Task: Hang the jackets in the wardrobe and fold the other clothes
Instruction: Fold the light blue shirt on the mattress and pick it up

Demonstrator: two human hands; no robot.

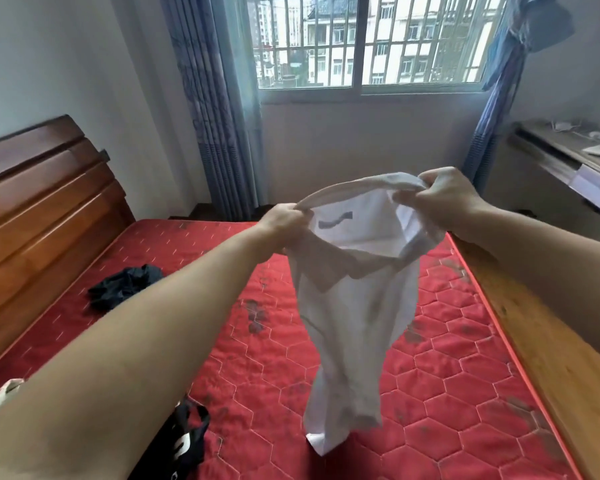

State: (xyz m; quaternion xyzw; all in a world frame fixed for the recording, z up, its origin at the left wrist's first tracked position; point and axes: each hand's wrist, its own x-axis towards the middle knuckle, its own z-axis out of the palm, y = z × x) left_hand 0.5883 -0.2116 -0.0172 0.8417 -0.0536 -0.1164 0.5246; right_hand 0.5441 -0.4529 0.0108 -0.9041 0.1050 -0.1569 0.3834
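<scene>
A white collared shirt (354, 323) hangs in the air above the red quilted mattress (447, 358), its lower end reaching down close to the mattress. My left hand (284, 221) grips the shirt's top edge on the left. My right hand (444, 192) grips the bunched top edge on the right, slightly higher. The neck opening with its label faces me. A crumpled black garment (125, 285) lies on the mattress near the headboard. Another black garment with white print (184, 441) lies at the near edge, partly hidden by my left arm.
A wooden headboard (42, 202) stands on the left and the bed's wooden side rail (534, 341) runs along the right. A barred window (371, 43) with blue curtains is ahead. A desk (575, 157) stands at the right wall. A pale fabric item (0, 396) shows at the lower left.
</scene>
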